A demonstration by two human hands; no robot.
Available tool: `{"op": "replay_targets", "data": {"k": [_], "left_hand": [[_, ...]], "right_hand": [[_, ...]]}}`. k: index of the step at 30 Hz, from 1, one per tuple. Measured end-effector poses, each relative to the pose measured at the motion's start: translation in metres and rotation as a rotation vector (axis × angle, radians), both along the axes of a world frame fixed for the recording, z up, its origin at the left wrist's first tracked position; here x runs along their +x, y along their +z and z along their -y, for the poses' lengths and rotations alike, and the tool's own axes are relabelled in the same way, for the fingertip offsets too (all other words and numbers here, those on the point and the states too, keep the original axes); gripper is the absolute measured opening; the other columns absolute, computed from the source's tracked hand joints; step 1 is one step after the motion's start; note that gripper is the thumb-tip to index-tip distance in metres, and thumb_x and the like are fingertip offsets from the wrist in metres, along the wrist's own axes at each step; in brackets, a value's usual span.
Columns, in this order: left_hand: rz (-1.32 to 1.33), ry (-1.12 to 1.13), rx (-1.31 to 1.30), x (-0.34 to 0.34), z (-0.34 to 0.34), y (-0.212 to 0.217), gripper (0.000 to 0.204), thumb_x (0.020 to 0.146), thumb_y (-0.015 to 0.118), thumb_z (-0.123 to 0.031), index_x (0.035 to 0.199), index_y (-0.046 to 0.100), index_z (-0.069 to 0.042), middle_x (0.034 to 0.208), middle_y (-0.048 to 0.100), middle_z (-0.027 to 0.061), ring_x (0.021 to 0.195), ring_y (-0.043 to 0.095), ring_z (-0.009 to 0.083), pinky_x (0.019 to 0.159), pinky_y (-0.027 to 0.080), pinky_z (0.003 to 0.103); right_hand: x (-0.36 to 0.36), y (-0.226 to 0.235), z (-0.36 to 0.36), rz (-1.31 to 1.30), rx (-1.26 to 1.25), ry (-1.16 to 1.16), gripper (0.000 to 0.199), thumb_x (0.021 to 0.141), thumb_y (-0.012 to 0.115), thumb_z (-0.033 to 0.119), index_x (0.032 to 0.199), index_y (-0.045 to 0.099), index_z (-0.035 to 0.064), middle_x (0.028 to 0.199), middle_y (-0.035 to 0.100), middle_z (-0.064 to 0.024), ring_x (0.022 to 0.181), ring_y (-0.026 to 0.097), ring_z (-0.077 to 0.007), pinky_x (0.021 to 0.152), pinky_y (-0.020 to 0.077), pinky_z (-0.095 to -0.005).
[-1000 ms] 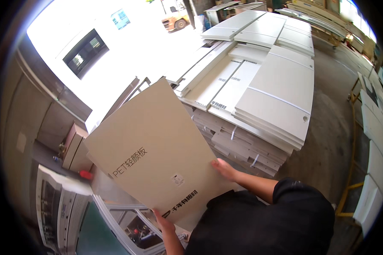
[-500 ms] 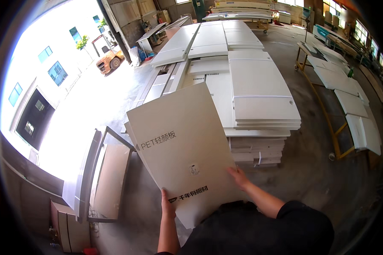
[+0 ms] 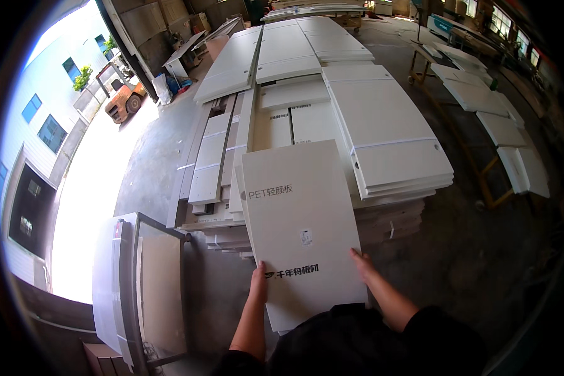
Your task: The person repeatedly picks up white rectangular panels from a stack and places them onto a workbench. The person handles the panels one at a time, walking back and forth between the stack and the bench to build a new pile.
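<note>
The board stack (image 3: 316, 120) appears further left now, left hand (image 3: 259, 283) and right hand (image 3: 364, 267) gripping a panel (image 3: 304, 219).

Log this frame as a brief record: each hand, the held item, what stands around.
Left hand: grips the panel by its left edge
Right hand: on its right edge
Held item: pale, printed face up, small label
Ahead: stacked boards, some strapped
Right side: yellow rack bearing boards
Far left: orange forklift
</note>
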State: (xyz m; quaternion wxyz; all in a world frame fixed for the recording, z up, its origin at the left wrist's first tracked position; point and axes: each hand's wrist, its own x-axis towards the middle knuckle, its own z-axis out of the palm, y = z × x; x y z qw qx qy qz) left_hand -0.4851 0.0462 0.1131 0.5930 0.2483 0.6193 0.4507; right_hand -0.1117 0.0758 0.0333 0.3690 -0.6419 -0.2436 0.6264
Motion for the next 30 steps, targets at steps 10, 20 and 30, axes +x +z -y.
{"op": "replay_targets", "data": {"k": [10,20,30], "left_hand": [[0.164,-0.202,-0.132,-0.047,-0.065,-0.035,0.062,0.101,0.047,-0.056,0.119,0.060,0.003,0.103,0.066,0.0131,0.092,0.065,0.0224,0.080,0.054,0.038],[0.388,-0.348,-0.324,-0.082,0.025,-0.054,0.079,0.095,0.049,-0.065,0.148,0.042,-0.007,0.143,0.051,0.0119,0.133,0.046,0.0278,0.109,0.036,0.045],[0.438,-0.142,-0.331,-0.057,0.067,0.037,0.059,0.102,0.053,-0.046,0.136,0.047,0.001,0.126,0.060,0.0110,0.114,0.058,0.0234,0.101,0.044,0.038]], "right_hand": [[-0.038,0.042,0.003,-0.111,-0.068,-0.119,0.059,0.095,0.063,0.049,0.127,0.057,0.0001,0.123,0.063,-0.0152,0.115,0.061,-0.0255,0.091,0.0539,-0.0437],[-0.055,0.034,0.093,-0.319,0.036,-0.258,0.057,0.105,0.043,0.044,0.143,0.047,0.0021,0.144,0.053,-0.0116,0.130,0.051,-0.0243,0.109,0.0413,-0.0404],[-0.048,0.142,0.021,-0.209,-0.232,-0.229,0.066,0.103,0.043,0.056,0.140,0.051,0.0017,0.141,0.056,-0.0124,0.126,0.056,-0.0270,0.104,0.0471,-0.0439]]}}
